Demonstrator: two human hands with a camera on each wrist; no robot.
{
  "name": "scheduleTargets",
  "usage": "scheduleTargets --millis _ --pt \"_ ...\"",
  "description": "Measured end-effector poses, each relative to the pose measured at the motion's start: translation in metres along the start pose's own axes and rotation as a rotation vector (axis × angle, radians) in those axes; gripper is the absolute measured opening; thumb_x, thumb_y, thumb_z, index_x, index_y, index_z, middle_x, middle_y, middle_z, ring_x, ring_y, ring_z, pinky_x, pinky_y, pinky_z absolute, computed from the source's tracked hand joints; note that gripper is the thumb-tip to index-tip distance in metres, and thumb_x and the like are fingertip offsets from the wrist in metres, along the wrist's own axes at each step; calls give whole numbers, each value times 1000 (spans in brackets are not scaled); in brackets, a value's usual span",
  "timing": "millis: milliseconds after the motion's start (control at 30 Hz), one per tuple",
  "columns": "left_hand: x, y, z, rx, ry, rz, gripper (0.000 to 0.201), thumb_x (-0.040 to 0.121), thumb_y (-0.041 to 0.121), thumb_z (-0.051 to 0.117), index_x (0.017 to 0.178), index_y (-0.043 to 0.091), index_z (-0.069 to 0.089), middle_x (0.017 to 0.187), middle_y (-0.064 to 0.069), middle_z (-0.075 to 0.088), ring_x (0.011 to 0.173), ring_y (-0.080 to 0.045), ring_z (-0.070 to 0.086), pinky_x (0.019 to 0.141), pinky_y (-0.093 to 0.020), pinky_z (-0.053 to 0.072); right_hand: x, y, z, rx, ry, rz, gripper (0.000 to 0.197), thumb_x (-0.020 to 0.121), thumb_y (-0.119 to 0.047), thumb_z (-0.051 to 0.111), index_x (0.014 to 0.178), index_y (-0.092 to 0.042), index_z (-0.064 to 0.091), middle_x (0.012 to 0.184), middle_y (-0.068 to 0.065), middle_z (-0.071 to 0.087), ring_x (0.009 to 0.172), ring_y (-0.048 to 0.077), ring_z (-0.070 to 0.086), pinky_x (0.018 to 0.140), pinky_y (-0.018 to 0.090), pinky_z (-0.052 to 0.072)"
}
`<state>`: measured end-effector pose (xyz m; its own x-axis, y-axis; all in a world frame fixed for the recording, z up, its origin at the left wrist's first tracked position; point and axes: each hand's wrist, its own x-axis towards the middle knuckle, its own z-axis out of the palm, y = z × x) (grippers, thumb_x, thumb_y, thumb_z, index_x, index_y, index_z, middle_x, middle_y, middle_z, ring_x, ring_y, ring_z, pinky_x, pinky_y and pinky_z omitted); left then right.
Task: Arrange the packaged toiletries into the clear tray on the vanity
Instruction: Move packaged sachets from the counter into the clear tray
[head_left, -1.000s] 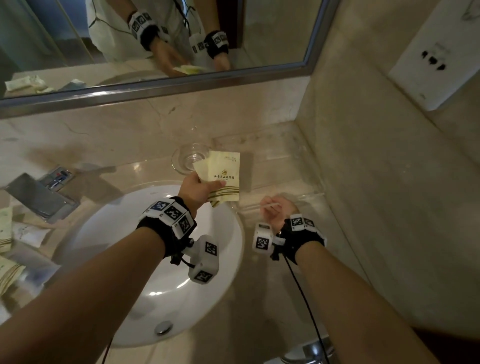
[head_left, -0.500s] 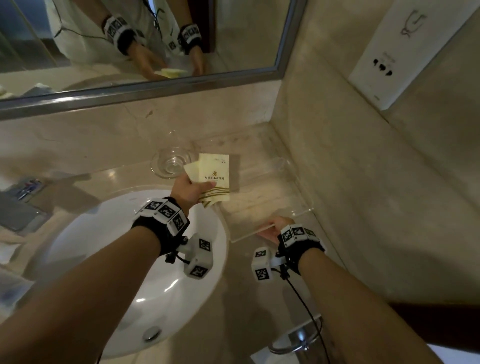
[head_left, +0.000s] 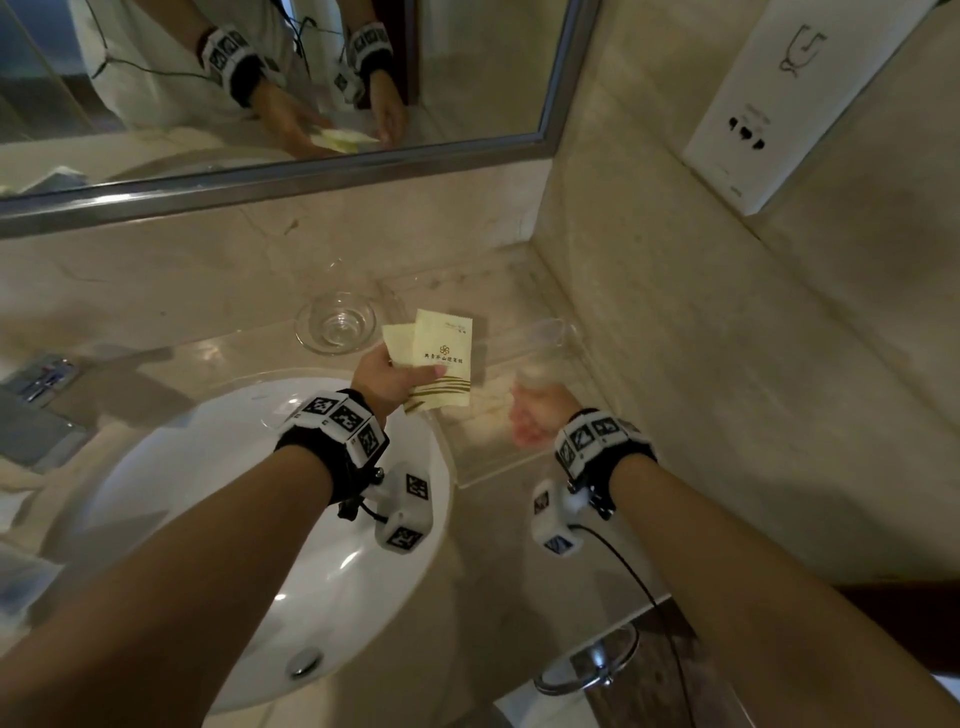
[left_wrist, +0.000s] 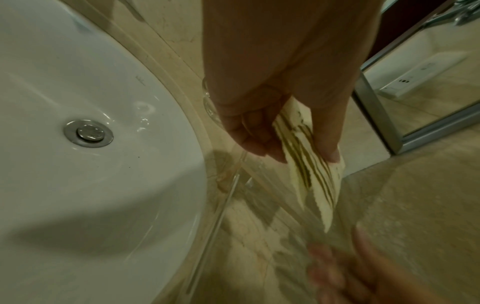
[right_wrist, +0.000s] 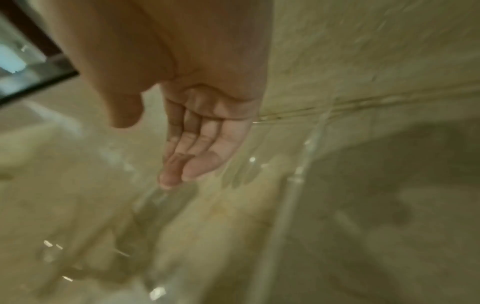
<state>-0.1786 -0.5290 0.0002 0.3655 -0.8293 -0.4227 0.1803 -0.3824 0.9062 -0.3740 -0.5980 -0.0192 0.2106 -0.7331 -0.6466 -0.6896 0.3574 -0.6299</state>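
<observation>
My left hand pinches two pale yellow toiletry packets between thumb and fingers, just above the left edge of the clear tray. The left wrist view shows the same packets with green stripes held in that left hand, hanging over the tray's rim. My right hand is blurred over the middle of the tray. In the right wrist view its fingers are straight and hold nothing.
The white sink basin lies left of the tray. A small glass dish stands behind the basin. A clear tumbler is at the tray's back. The marble wall bounds the tray on the right. A towel ring hangs below the counter's edge.
My right hand has left the tray's front edge, moved forward over the tray and opened. The left hand still holds the packets in about the same place. The head view turned right.
</observation>
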Motion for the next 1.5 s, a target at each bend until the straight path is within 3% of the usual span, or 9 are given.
scheduleTargets --millis 100,267,433,533,633,1000,1233,1367,1500 --pt "-1 3 3 25 -17 7 51 73 5 76 121 2 60 118 -12 66 102 -27 66 77 -31 57 0 -30 1 158 -49 -160 42 93 -46 47 106 -8 61 81 1 64 69 14 59 66 25 52" --pt "-6 5 8 82 -100 -25 51 75 5 75 123 1 58 121 -18 64 108 -31 64 90 -43 54 13 -47 21 298 -193 -184 10 86 -26 65 94 -20 66 93 0 71 89 21 67 74 33 52" --pt "-6 0 6 24 -74 -101 43 79 0 69 121 0 57 118 -16 64 87 -23 65 70 -26 60 21 -40 24 440 21 -84 29 86 -18 66 112 -5 65 96 7 69 84 22 65 73 34 54" --pt "-6 -2 -5 53 22 -98 40 80 2 67 118 5 58 118 -15 64 102 -30 63 89 -41 54 27 -21 15 510 158 74 18 86 -21 66 84 -3 63 75 8 60 58 16 53 54 25 42" --pt "-5 -2 -17 32 71 -87 41 82 -2 61 122 4 55 111 -11 62 90 -23 63 73 -30 54 27 3 12 652 229 224 14 86 -16 65 81 -4 57 74 9 58 60 18 53 53 25 46" --pt "-4 -6 -33 -2 176 -110 34 79 -5 64 107 12 53 104 -10 60 89 -24 59 57 -21 51 32 -9 49 648 11 267 29 92 3 51 120 11 53 127 22 57 120 31 57 96 34 51" --pt "-11 -4 -40 112 151 -97 36 80 0 65 114 12 59 96 -5 64 71 -11 58 60 -20 43 44 -12 56 528 -124 170 46 93 -17 56 132 2 43 113 14 57 92 24 65 69 25 59" --pt "-12 -2 -36 131 130 -102 24 80 3 67 101 13 61 94 -5 65 70 -12 58 60 -20 42 31 -14 48 257 -83 215 50 90 -49 53 80 0 61 72 11 67 64 22 66 58 31 60" --pt "-12 3 -20 139 57 -102 18 80 3 67 78 19 57 81 0 64 67 -11 57 60 -19 42 14 -25 27 283 -161 74 49 90 -53 48 87 -6 61 69 3 62 53 12 52 48 20 44"
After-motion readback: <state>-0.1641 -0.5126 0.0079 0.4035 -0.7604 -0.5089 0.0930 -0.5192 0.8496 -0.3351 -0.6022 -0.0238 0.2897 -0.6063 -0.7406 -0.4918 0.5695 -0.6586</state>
